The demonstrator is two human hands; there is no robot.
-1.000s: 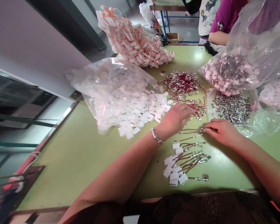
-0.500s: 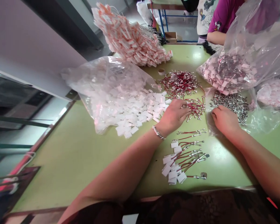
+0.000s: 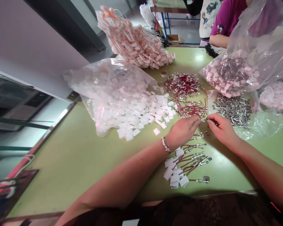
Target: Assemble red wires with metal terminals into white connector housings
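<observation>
My left hand (image 3: 185,130), a bracelet at its wrist, is closed with the fingertips pinching what looks like a red wire's metal end. My right hand (image 3: 221,128) faces it, thumb and forefinger pinched on a tiny metal piece. The two sets of fingertips almost meet, and most of what they hold is hidden. Just beyond lies a pile of short red wires (image 3: 193,108) with silvery ends. Behind my right hand, small metal parts (image 3: 235,110) are heaped on clear plastic. Below the hands, red wires with metal ends (image 3: 191,157) lie in rows, several with white tags (image 3: 174,178).
White tags spill from a clear bag (image 3: 103,91) at left. A larger red wire pile (image 3: 182,84) and a tape roll (image 3: 164,74) lie behind. Orange-white bundles (image 3: 134,40) stand at the back. A bag of tagged parts (image 3: 233,75) is at right; a person in purple (image 3: 226,18) sits beyond.
My left hand has come nearer from the red wire pile, and my right hand has moved left off the metal parts. Their fingertips now almost meet. A few white tags shifted.
</observation>
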